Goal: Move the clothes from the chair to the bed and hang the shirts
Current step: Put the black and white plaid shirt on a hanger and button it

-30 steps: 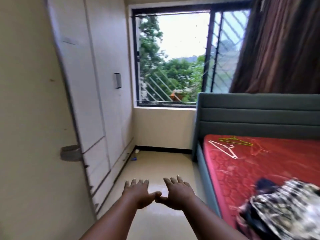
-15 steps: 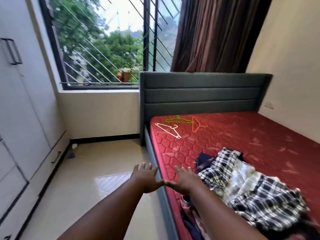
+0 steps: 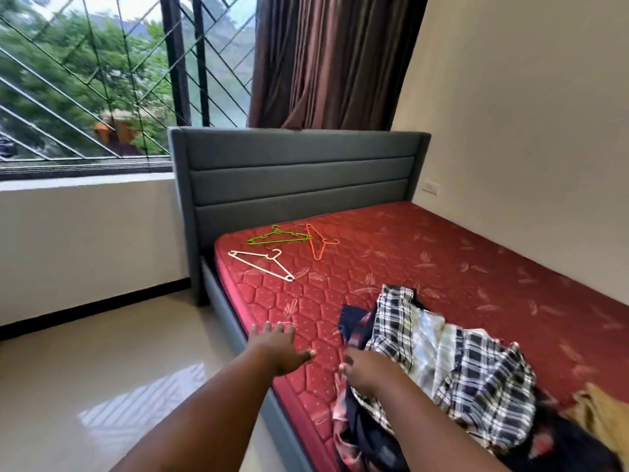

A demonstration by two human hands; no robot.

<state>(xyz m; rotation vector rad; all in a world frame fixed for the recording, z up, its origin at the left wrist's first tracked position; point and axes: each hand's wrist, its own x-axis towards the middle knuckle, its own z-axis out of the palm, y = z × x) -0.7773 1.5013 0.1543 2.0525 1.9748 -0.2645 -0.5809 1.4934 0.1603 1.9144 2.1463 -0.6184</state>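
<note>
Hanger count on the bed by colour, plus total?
Green hanger: 1
Orange hanger: 1
White hanger: 1
Total: 3, all lying on the red mattress near the headboard, none bearing a shirt yet.

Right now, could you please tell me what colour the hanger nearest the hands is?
White hanger, seen in the head view.

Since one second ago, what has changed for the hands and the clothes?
The view turned from the wardrobe to the bed. Both hands came over the mattress: the left hand open, the right hand reaching into the clothes pile. The three hangers lie unmoved.
</note>
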